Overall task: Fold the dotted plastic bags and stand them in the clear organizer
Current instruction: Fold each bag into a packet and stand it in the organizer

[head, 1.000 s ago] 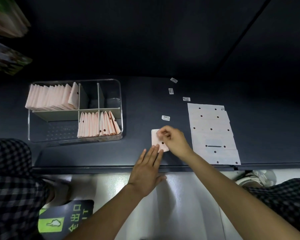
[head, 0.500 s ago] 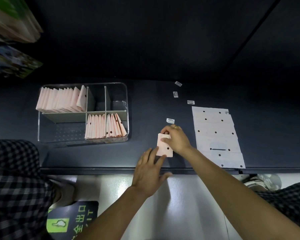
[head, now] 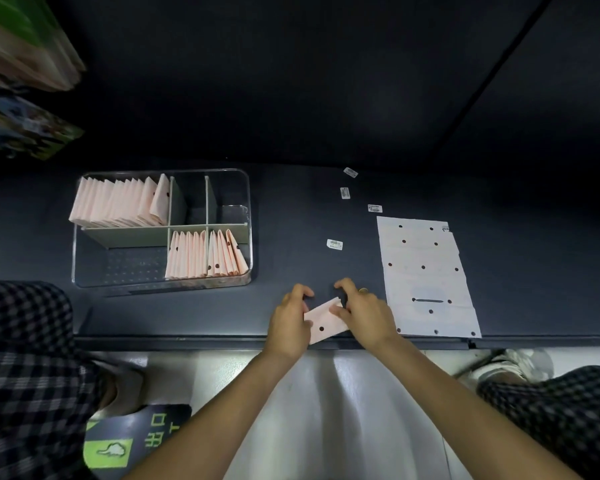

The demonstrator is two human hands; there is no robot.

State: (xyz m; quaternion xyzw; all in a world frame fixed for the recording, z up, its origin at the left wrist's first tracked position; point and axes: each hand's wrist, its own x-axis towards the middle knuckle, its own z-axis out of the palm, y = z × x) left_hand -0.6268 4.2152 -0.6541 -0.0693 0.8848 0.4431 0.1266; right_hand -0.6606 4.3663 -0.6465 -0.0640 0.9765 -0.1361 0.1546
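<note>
At the counter edge, left hand (head: 289, 322) and right hand (head: 366, 311), curled fingers pinching folded bag (head: 326, 323)

Arms (head: 440, 393): bare to the frame edge, no sleeves in sight
Ring (head: 363, 290): gold-coloured, on right hand (head: 368, 311)
Trousers (head: 25, 368): dark-and-light check
Shoes (head: 510, 367): pale, worn-looking

Glossy clear plastic organizer (head: 246, 202), matt dark tabletop (head: 291, 209), thin smooth plastic bags (head: 426, 271).
</note>
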